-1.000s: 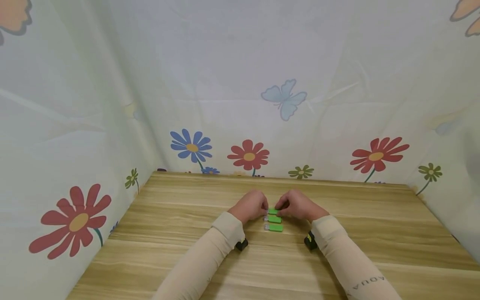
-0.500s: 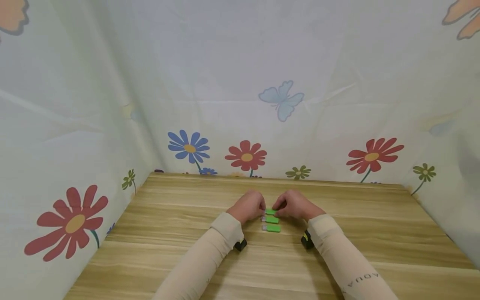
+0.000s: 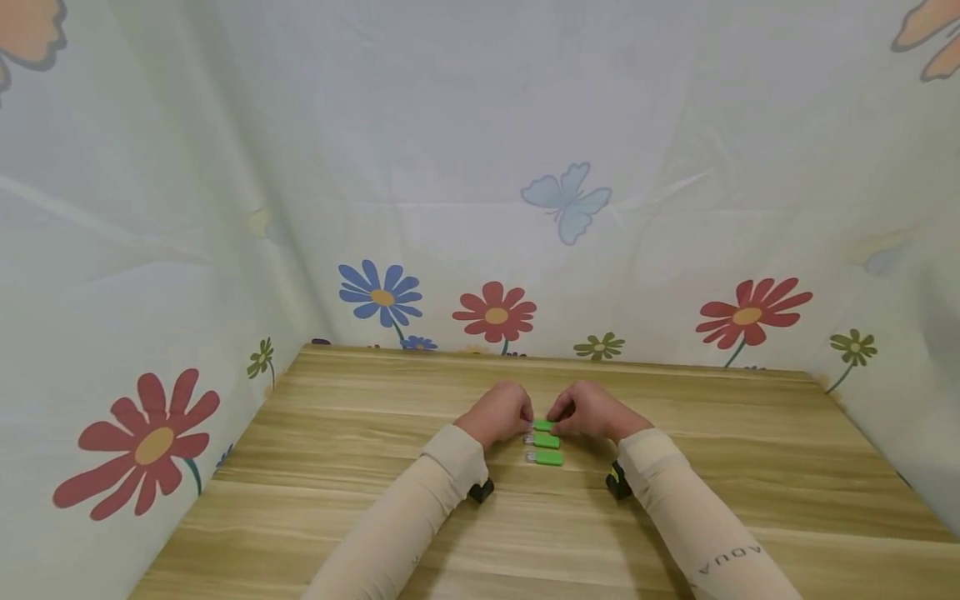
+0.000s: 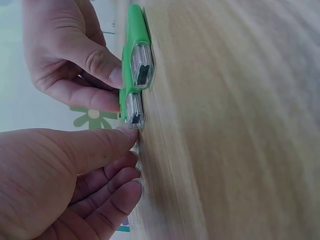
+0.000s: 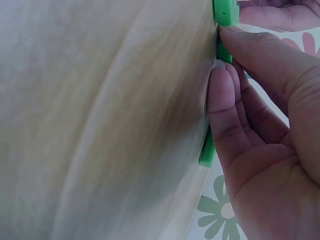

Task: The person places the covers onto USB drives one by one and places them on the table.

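Observation:
Three green USB flash drives with clear caps lie in a column on the wooden table, caps to the left. The nearest flash drive (image 3: 549, 457) and the middle flash drive (image 3: 546, 441) are untouched by fingertips in the head view. My right hand (image 3: 592, 410) pinches the green body of the farthest flash drive (image 3: 543, 425) between thumb and fingers. At its cap end, my left hand (image 3: 501, 412) pinches with thumb and curled fingers, partly hiding the cap. In the left wrist view, two capped ends show, one flash drive (image 4: 138, 30) in front. Below the right hand a green end (image 5: 206, 152) shows.
The wooden table (image 3: 360, 467) runs back to a white curtain (image 3: 450, 167) printed with flowers and a butterfly. Curtain also hangs along the left and right sides. Black wrist cameras (image 3: 482, 489) sit low under both sleeves, close over the table.

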`<act>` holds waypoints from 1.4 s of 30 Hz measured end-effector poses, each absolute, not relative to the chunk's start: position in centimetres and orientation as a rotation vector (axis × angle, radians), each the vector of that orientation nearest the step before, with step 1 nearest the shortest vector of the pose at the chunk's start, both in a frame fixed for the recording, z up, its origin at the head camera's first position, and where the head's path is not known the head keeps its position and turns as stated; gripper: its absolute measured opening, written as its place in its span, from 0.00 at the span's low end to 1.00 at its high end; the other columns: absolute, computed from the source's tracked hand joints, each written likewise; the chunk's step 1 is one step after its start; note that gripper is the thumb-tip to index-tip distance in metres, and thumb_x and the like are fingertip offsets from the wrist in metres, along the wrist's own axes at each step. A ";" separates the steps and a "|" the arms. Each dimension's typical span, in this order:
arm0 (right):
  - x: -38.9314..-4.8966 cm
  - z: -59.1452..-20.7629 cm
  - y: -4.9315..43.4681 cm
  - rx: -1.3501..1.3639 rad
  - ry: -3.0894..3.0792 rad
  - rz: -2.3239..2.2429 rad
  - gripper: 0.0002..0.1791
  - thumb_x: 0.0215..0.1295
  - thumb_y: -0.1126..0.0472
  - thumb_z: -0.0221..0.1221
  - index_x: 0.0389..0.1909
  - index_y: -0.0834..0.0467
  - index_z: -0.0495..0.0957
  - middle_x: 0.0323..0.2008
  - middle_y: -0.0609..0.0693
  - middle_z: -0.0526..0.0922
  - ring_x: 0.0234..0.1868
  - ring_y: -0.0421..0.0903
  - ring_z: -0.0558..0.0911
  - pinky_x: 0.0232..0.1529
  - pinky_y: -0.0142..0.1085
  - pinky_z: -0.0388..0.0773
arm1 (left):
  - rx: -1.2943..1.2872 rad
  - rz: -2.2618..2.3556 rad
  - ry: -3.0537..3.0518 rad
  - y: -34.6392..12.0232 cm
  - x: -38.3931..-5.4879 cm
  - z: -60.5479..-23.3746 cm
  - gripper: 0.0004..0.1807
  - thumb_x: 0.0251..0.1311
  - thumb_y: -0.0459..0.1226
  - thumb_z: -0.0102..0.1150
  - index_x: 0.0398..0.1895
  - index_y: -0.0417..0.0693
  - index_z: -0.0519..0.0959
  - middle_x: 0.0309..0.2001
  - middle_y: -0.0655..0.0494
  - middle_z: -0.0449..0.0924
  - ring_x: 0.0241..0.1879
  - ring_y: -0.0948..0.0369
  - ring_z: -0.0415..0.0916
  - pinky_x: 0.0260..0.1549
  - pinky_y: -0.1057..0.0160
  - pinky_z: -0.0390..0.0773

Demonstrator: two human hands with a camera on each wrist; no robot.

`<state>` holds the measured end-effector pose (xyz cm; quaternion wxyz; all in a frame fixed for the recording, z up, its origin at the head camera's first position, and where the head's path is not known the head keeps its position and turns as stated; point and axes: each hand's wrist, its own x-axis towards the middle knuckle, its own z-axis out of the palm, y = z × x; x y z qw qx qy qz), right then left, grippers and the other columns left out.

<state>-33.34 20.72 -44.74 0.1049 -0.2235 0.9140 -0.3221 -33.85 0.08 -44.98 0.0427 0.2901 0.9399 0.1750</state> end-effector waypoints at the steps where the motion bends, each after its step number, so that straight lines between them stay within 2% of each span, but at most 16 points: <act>1: -33.3 -44.8 20.8 -0.667 2.697 -0.949 0.06 0.58 0.66 0.73 0.36 0.58 0.90 0.37 0.49 0.90 0.35 0.38 0.84 0.35 0.32 0.81 | 0.884 0.543 2.872 0.1 -33.8 -45.0 0.03 0.60 0.38 0.73 0.31 0.49 0.90 0.28 0.63 0.84 0.29 0.68 0.74 0.34 0.71 0.76; 12: -33.5 -45.1 20.9 -0.673 2.695 -0.964 0.05 0.58 0.65 0.73 0.36 0.57 0.89 0.36 0.47 0.90 0.36 0.39 0.84 0.39 0.34 0.82 | 0.884 0.551 2.881 -0.1 -34.1 -45.4 0.03 0.60 0.38 0.73 0.31 0.48 0.91 0.30 0.63 0.86 0.31 0.67 0.75 0.37 0.70 0.78; 19: -33.7 -45.1 21.2 -0.706 2.656 -1.021 0.07 0.58 0.65 0.73 0.38 0.60 0.89 0.37 0.51 0.90 0.37 0.40 0.85 0.40 0.33 0.83 | 0.869 0.549 2.868 -0.1 -34.3 -45.4 0.03 0.58 0.38 0.74 0.33 0.49 0.91 0.30 0.62 0.86 0.32 0.67 0.76 0.38 0.69 0.79; 31: -33.8 -45.1 21.5 -0.698 2.644 -1.039 0.07 0.59 0.63 0.73 0.38 0.59 0.89 0.38 0.50 0.90 0.38 0.40 0.85 0.42 0.36 0.83 | 0.969 0.478 2.872 -0.9 -34.6 -44.9 0.03 0.61 0.35 0.70 0.31 0.48 0.89 0.28 0.61 0.82 0.29 0.65 0.71 0.34 0.69 0.74; 34: -33.9 -45.0 21.7 -0.683 2.654 -1.030 0.07 0.60 0.62 0.73 0.38 0.58 0.89 0.38 0.49 0.90 0.37 0.40 0.84 0.40 0.36 0.82 | 0.957 0.494 2.881 -1.4 -34.8 -45.0 0.03 0.64 0.34 0.67 0.35 0.47 0.89 0.33 0.59 0.84 0.32 0.64 0.73 0.38 0.67 0.77; 38: -33.8 -44.7 21.8 -0.630 2.665 -1.045 0.05 0.63 0.60 0.71 0.38 0.56 0.89 0.36 0.48 0.89 0.34 0.41 0.81 0.35 0.36 0.80 | 0.924 0.570 2.898 -2.2 -35.4 -45.2 0.08 0.67 0.36 0.65 0.47 0.48 0.88 0.42 0.59 0.86 0.38 0.64 0.77 0.45 0.65 0.81; 42: -33.7 -44.1 21.8 -0.625 2.731 -1.083 0.05 0.65 0.59 0.68 0.36 0.55 0.89 0.35 0.47 0.88 0.34 0.41 0.80 0.36 0.36 0.78 | 0.983 0.626 2.922 -2.9 -36.1 -44.8 0.12 0.67 0.38 0.66 0.51 0.48 0.86 0.43 0.58 0.85 0.40 0.63 0.77 0.46 0.64 0.81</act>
